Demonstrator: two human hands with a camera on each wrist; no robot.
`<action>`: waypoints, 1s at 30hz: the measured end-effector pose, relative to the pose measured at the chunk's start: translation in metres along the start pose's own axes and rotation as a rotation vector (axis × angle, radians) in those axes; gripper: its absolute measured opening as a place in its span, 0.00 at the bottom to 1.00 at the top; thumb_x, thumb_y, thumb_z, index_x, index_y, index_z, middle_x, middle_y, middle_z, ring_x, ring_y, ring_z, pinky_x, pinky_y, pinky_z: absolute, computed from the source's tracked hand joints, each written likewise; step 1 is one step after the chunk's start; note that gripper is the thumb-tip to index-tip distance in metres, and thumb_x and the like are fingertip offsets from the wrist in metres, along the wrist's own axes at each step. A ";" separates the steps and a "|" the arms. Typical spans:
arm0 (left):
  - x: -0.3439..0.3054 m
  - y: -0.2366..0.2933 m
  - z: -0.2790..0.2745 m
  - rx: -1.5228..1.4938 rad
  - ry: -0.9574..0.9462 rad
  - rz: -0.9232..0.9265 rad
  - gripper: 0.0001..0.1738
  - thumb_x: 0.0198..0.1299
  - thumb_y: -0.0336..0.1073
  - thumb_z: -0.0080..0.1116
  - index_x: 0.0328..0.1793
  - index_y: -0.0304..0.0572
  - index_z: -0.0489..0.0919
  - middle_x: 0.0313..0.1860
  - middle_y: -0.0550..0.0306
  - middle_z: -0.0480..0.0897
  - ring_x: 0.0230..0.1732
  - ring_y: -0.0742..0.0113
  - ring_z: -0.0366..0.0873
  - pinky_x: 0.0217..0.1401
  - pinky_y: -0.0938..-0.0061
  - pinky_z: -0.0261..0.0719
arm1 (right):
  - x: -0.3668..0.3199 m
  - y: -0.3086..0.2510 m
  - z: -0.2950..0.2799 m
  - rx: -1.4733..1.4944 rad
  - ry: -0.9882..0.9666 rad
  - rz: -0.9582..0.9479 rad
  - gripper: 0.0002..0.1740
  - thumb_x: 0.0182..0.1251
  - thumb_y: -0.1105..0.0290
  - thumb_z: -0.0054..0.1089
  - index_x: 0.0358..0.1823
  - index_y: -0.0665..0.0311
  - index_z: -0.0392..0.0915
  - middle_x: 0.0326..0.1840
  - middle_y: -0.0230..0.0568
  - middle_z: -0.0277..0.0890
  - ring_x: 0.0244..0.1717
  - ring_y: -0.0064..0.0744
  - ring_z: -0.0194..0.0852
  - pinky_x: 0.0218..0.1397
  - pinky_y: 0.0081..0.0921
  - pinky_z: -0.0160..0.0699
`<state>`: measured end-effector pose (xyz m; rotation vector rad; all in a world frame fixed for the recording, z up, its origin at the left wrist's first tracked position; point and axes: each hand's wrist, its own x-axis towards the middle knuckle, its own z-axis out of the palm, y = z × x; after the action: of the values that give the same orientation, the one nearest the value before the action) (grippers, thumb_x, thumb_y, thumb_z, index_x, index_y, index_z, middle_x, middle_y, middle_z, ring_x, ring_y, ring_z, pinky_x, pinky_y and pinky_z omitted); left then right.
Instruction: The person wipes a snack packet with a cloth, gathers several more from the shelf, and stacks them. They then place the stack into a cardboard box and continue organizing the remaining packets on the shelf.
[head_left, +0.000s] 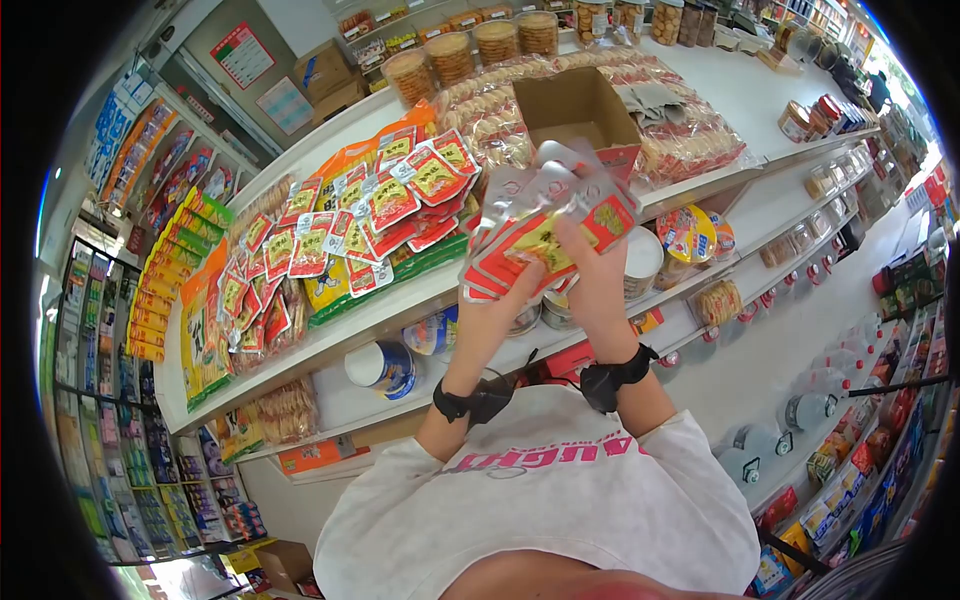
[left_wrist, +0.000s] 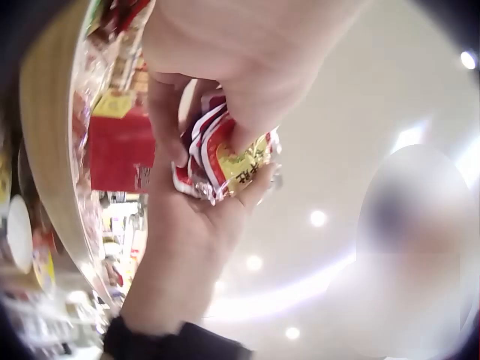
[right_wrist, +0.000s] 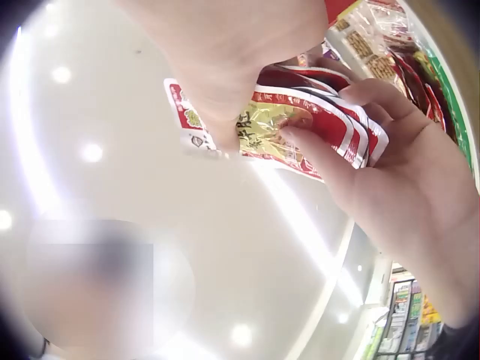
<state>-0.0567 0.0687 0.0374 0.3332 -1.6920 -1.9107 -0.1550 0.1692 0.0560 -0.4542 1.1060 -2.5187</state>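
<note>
Several red and yellow snack pouches (head_left: 535,235) with silver edges are fanned in a stack between both hands, above the shelf's front edge. My left hand (head_left: 510,305) grips the stack's left side, thumb on the top pouch. On its right side my right hand (head_left: 597,295) holds the stack, with the thumb pressing the printed front. The right wrist view shows the left fingers (right_wrist: 379,97) behind the overlapping pouches. Just beyond the stack stands an open cardboard box (head_left: 580,110) with a red outside. To the left lies a heap of similar red pouches (head_left: 400,200).
Clear-wrapped biscuit packs (head_left: 690,140) surround the box on the white shelf. Round tubs of biscuits (head_left: 450,60) line the back. Lower shelves hold a blue and white tub (head_left: 382,368) and a noodle bucket (head_left: 690,235). Large bottles (head_left: 805,410) stand on the floor at right.
</note>
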 end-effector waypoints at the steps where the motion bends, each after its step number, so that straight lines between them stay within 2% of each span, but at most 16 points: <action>1: 0.002 0.001 0.000 0.086 -0.021 0.049 0.26 0.67 0.36 0.73 0.68 0.36 0.79 0.52 0.53 0.88 0.58 0.70 0.85 0.53 0.74 0.87 | 0.001 -0.002 0.002 0.106 0.067 0.020 0.29 0.67 0.77 0.74 0.66 0.68 0.71 0.57 0.42 0.84 0.57 0.32 0.87 0.58 0.31 0.89; 3: 0.002 -0.003 0.002 0.116 0.017 0.077 0.41 0.64 0.35 0.75 0.79 0.35 0.67 0.62 0.49 0.84 0.61 0.66 0.84 0.62 0.67 0.84 | 0.005 0.001 0.000 0.155 0.094 0.040 0.26 0.68 0.77 0.74 0.64 0.66 0.71 0.57 0.41 0.83 0.56 0.31 0.87 0.56 0.31 0.90; 5: -0.002 0.003 0.015 -0.039 0.150 0.171 0.47 0.64 0.35 0.75 0.84 0.36 0.60 0.67 0.46 0.80 0.60 0.61 0.85 0.68 0.63 0.81 | 0.008 0.005 0.001 0.193 0.129 0.047 0.25 0.68 0.77 0.74 0.62 0.64 0.72 0.57 0.40 0.83 0.55 0.30 0.87 0.55 0.31 0.91; 6: -0.003 0.001 0.009 -0.077 0.131 0.064 0.54 0.65 0.34 0.74 0.89 0.38 0.49 0.74 0.42 0.72 0.66 0.52 0.81 0.77 0.56 0.72 | 0.009 0.007 0.002 0.206 0.155 0.043 0.25 0.68 0.76 0.74 0.62 0.64 0.72 0.56 0.40 0.83 0.55 0.30 0.87 0.54 0.32 0.91; 9: 0.007 -0.003 0.001 0.106 0.223 0.337 0.55 0.64 0.33 0.73 0.90 0.39 0.49 0.76 0.39 0.70 0.74 0.48 0.74 0.82 0.53 0.65 | 0.009 0.008 0.007 0.218 0.185 0.001 0.24 0.70 0.74 0.73 0.63 0.64 0.72 0.55 0.38 0.83 0.53 0.29 0.87 0.55 0.32 0.91; 10: 0.010 0.000 0.002 0.175 0.242 0.411 0.51 0.68 0.37 0.67 0.90 0.38 0.49 0.81 0.38 0.66 0.80 0.46 0.66 0.82 0.53 0.64 | 0.008 0.008 0.010 0.217 0.187 -0.014 0.23 0.71 0.73 0.72 0.63 0.64 0.72 0.54 0.37 0.83 0.52 0.29 0.87 0.55 0.32 0.90; 13: 0.014 0.002 0.004 -0.065 0.286 0.551 0.46 0.73 0.45 0.58 0.89 0.33 0.51 0.84 0.38 0.62 0.80 0.46 0.66 0.82 0.52 0.63 | -0.003 0.018 0.017 0.199 0.097 0.069 0.24 0.72 0.73 0.71 0.65 0.63 0.71 0.57 0.38 0.82 0.55 0.31 0.87 0.57 0.32 0.90; 14: 0.017 0.006 0.001 0.103 0.285 0.661 0.41 0.77 0.51 0.47 0.86 0.27 0.59 0.85 0.36 0.62 0.82 0.46 0.64 0.83 0.53 0.61 | -0.008 0.020 0.020 0.217 0.065 0.099 0.26 0.71 0.75 0.71 0.66 0.63 0.71 0.59 0.39 0.82 0.56 0.30 0.87 0.57 0.32 0.90; 17: 0.015 0.007 -0.014 0.154 0.242 0.675 0.38 0.78 0.52 0.44 0.80 0.23 0.69 0.84 0.35 0.65 0.83 0.47 0.62 0.85 0.54 0.56 | -0.020 0.025 0.023 0.291 -0.016 0.174 0.28 0.69 0.78 0.72 0.68 0.64 0.70 0.62 0.41 0.81 0.57 0.30 0.86 0.58 0.32 0.90; 18: 0.014 0.009 -0.013 0.198 0.263 0.677 0.35 0.78 0.52 0.43 0.73 0.27 0.79 0.83 0.38 0.67 0.84 0.45 0.60 0.86 0.53 0.53 | -0.021 0.028 0.022 0.332 -0.035 0.187 0.28 0.69 0.78 0.72 0.68 0.64 0.71 0.62 0.41 0.82 0.58 0.30 0.86 0.58 0.31 0.90; 21: 0.016 0.021 -0.023 0.595 0.204 0.660 0.29 0.76 0.48 0.48 0.70 0.36 0.84 0.83 0.43 0.68 0.85 0.41 0.59 0.85 0.49 0.54 | -0.017 0.028 0.024 0.319 -0.020 0.206 0.26 0.69 0.78 0.73 0.65 0.66 0.73 0.60 0.41 0.83 0.56 0.29 0.87 0.57 0.31 0.90; 22: 0.018 0.022 -0.027 0.621 0.177 0.643 0.24 0.72 0.43 0.56 0.69 0.43 0.86 0.83 0.47 0.70 0.85 0.39 0.58 0.86 0.47 0.53 | -0.014 0.025 0.024 0.289 -0.003 0.209 0.25 0.68 0.78 0.73 0.64 0.66 0.74 0.59 0.41 0.84 0.55 0.29 0.87 0.56 0.31 0.90; 25: 0.017 0.025 -0.049 0.811 0.065 0.562 0.24 0.67 0.36 0.63 0.69 0.43 0.86 0.82 0.46 0.70 0.86 0.39 0.58 0.86 0.46 0.54 | -0.001 0.022 0.020 0.067 -0.032 0.091 0.22 0.68 0.78 0.74 0.61 0.68 0.77 0.55 0.42 0.86 0.51 0.29 0.89 0.54 0.31 0.92; 26: 0.019 0.018 -0.059 0.716 -0.008 0.501 0.31 0.62 0.36 0.69 0.73 0.41 0.83 0.81 0.46 0.71 0.86 0.38 0.58 0.85 0.46 0.57 | 0.002 0.022 0.019 0.037 -0.030 0.084 0.22 0.67 0.78 0.74 0.60 0.69 0.77 0.54 0.42 0.86 0.50 0.29 0.89 0.53 0.30 0.92; 29: 0.010 0.033 -0.050 0.836 0.032 0.512 0.39 0.60 0.39 0.71 0.80 0.41 0.75 0.80 0.45 0.73 0.87 0.41 0.57 0.84 0.50 0.60 | 0.007 0.027 0.018 -0.019 -0.019 0.066 0.22 0.67 0.77 0.76 0.60 0.70 0.77 0.53 0.44 0.87 0.48 0.30 0.90 0.50 0.29 0.93; 30: 0.010 0.031 -0.051 0.876 -0.005 0.477 0.51 0.52 0.43 0.79 0.83 0.40 0.69 0.83 0.43 0.69 0.87 0.40 0.56 0.84 0.49 0.62 | 0.008 0.028 0.019 -0.018 -0.014 0.063 0.23 0.66 0.77 0.76 0.60 0.71 0.77 0.53 0.44 0.87 0.48 0.30 0.90 0.50 0.29 0.93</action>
<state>-0.0306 0.0195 0.0609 0.2079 -2.2805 -0.7677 -0.1489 0.1355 0.0486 -0.4345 1.1214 -2.4497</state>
